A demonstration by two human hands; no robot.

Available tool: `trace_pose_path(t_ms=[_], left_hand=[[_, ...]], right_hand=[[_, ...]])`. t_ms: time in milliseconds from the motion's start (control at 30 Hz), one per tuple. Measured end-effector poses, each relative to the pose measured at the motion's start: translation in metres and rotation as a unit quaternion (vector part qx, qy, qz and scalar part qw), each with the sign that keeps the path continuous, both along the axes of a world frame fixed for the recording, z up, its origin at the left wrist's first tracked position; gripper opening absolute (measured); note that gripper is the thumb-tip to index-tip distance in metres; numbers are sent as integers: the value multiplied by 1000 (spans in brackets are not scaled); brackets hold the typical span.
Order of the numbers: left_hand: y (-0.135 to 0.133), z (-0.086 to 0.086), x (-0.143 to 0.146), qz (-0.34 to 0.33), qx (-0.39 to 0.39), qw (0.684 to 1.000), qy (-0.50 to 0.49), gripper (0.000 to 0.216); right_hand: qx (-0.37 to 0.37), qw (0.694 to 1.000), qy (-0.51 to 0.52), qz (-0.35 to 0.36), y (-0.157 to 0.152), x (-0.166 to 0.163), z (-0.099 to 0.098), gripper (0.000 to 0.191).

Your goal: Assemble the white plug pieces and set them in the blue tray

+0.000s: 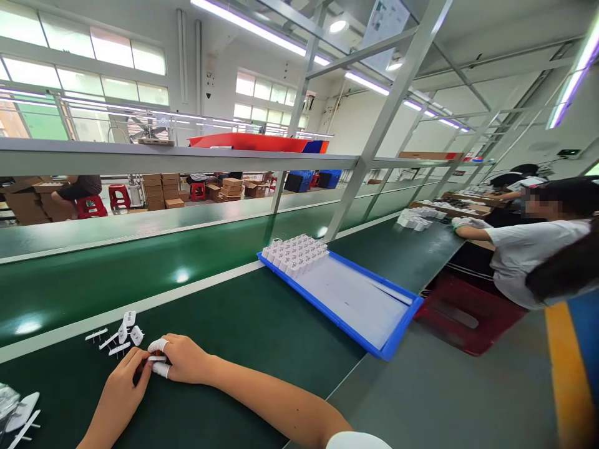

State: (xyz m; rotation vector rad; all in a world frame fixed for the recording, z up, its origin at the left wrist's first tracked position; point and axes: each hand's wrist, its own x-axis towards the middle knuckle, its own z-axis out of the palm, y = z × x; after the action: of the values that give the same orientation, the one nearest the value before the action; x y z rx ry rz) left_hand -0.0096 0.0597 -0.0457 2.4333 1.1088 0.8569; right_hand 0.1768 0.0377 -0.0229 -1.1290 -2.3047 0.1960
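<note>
My left hand (122, 388) and my right hand (187, 360) meet low in the head view, over the dark green work surface. Between their fingertips is a small white plastic piece (157, 358), mostly covered by the fingers. White finger covers wrap the thumb and a finger of my right hand, which pinches the piece from the right. My left fingers close on its left end. Just beyond the hands lie several small white plastic plates (122, 333) with thin pins, some on edge, one with printed marks.
A blue-rimmed tray (390, 350) holds rows of white block-shaped parts (296, 252) at its far end. Larger white pieces (22, 413) and a clear bag (7, 399) lie at lower left. A co-worker (547, 243) sits right, by a red stool (472, 318). Metal posts (369, 149) rise behind the tray.
</note>
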Motion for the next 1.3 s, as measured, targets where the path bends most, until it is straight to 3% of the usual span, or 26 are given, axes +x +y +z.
trace_pose_path(t_ms=[1100,1200,1300], left_hand=[[-2,4,2,-5,32,999,-17,26],[-2,3,1,-5,32,999,-14,27],[-4,5,2,5,30,999,-14,27]], right_hand=[[-7,1000,8,2,0,1,2,30],[-23,1000,20,6,-1,0,0,32],[-86,994,68,19,0,4,1,39]])
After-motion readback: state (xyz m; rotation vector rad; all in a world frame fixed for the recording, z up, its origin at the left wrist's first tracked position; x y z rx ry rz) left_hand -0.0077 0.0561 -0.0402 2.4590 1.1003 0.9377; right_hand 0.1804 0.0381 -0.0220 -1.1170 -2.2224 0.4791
